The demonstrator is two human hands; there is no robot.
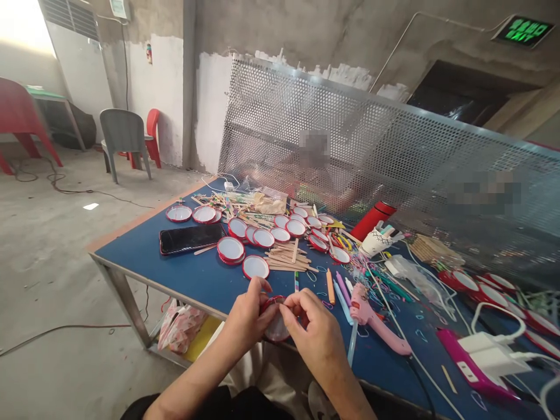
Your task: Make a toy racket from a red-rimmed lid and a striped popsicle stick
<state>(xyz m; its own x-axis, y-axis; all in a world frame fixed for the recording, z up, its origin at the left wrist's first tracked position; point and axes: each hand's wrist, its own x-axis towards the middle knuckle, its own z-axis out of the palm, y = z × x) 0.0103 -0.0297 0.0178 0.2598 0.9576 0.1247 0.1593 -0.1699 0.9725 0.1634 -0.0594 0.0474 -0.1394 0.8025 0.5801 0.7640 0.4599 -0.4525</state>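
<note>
A round jar lid (277,330) with a red rim and a pale inside is held low at the table's front edge. My left hand (252,308) has its fingers closed on the left side of that lid. At its upper rim, the thumb and forefinger of my right hand (312,319) are pinched together, close to the left fingertips. Whether a small piece is between them is hidden. Just beyond the hands lie more red-rimmed lids (256,268), a heap of wooden craft sticks (286,256) and a stick with coloured bands (296,282).
Right of my hands lie a pink glue gun (376,321), markers (331,287) and a magenta power strip (475,364) with white chargers. A black phone (192,238) lies left. Farther back are a red bottle (374,219), a pen cup (375,241) and a perforated metal screen (350,134), people behind it.
</note>
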